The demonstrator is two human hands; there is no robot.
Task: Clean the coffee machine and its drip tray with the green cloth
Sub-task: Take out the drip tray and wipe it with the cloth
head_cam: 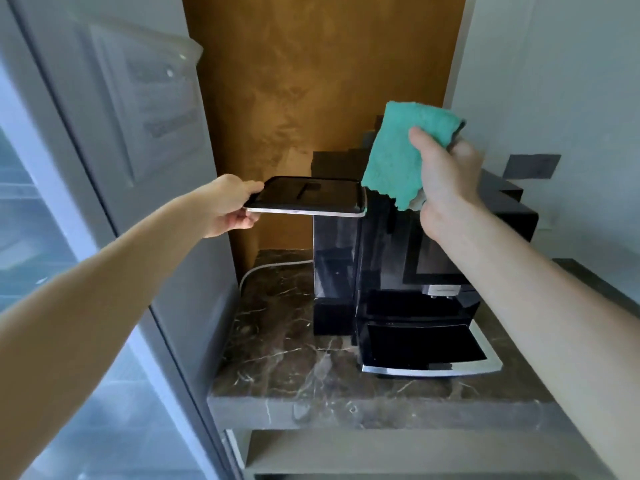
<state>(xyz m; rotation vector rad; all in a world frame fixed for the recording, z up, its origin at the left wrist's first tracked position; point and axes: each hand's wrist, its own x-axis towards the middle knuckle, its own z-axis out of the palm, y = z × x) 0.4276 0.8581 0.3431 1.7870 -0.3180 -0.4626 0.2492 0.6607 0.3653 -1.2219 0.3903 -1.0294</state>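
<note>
Green cloth (398, 157) is hanging from the right hand (446, 181), which is gripping it near its upper right corner. The thumb is pressing across the front and the other fingers are curling behind, so the fabric is drooping in loose folds. It is hanging above the top of the black coffee machine (388, 258), and whether it is touching the machine cannot be told. Its ragged lower edge is dangling just beside the right end of a flat black panel (311, 197) with a chrome edge. The left hand (230, 206) is pinching this panel at its left end, thumb on top and fingers curled underneath, and is holding it roughly level. The panel is lying over the tall dark side tank (334, 271) that stands against the machine's left flank. Whether the panel is resting on the tank or floating just above it is not clear. The drip tray (433, 370) is sitting in place at the foot of the machine, below the spouts. Its chrome rim is jutting forward over the brown marble counter (277, 358), well apart from both hands. A white cable (263, 268) is running along the counter behind the tank, toward the mottled ochre back wall (311, 81). A grey door (86, 133) is standing at the left, with a blurred sheet in a clear sleeve (152, 98) fixed to it. A dark grey patch (531, 166) is showing on the pale wall to the right.
</note>
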